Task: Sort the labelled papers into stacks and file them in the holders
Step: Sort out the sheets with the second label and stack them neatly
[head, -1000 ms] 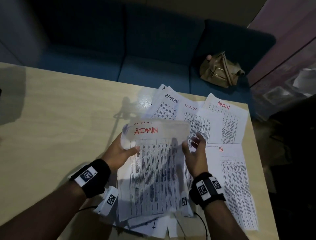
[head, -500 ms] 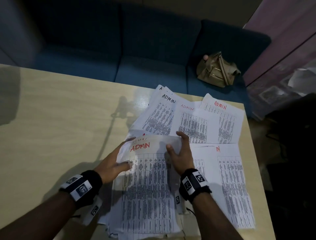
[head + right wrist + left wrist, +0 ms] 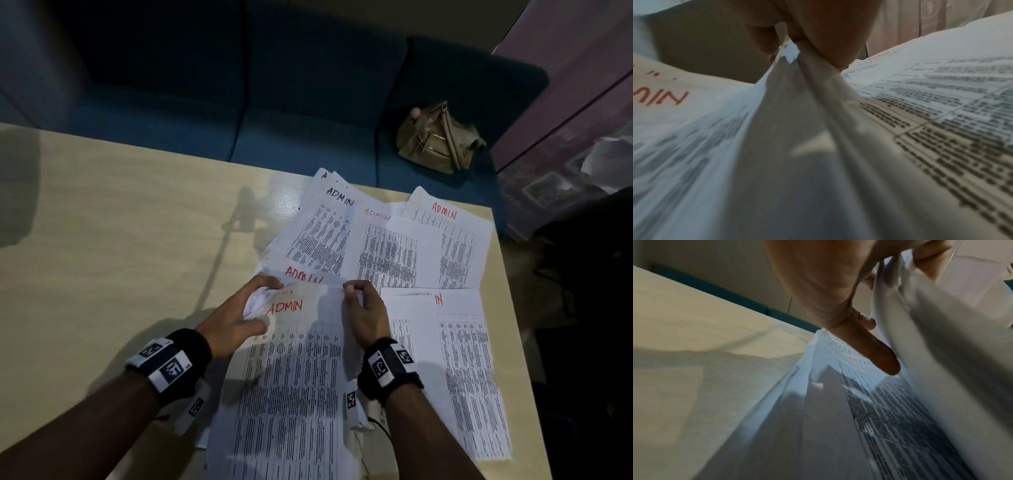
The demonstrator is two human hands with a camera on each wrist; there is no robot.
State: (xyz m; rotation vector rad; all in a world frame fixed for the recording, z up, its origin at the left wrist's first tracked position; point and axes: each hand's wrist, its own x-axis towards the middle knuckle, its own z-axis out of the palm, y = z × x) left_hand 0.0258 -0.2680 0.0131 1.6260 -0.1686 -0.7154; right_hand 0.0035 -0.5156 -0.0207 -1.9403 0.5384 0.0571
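Printed sheets lettered ADMIN lie overlapped on the right part of the wooden table (image 3: 102,240). In front of me is a stack of ADMIN papers (image 3: 291,377) with a red label on top. My left hand (image 3: 246,308) grips its top left corner, thumb on top, fingers curled under; in the left wrist view the left hand (image 3: 879,308) shows one finger lying on a lower sheet. My right hand (image 3: 359,301) pinches the top right corner; in the right wrist view the right hand (image 3: 797,48) squeezes bunched paper (image 3: 797,113). No holder is in view.
Three more ADMIN sheets (image 3: 387,246) fan out at the table's far right, and another sheet (image 3: 462,370) lies at the right edge. A blue sofa (image 3: 274,102) stands behind the table with a tan bag (image 3: 435,140) on it.
The stack, held raised a second ago, has come down onto the table. My right hand went from open fingers, then lying on the sheet, to pinching its top right corner. The left hand shifted up to the top left corner.
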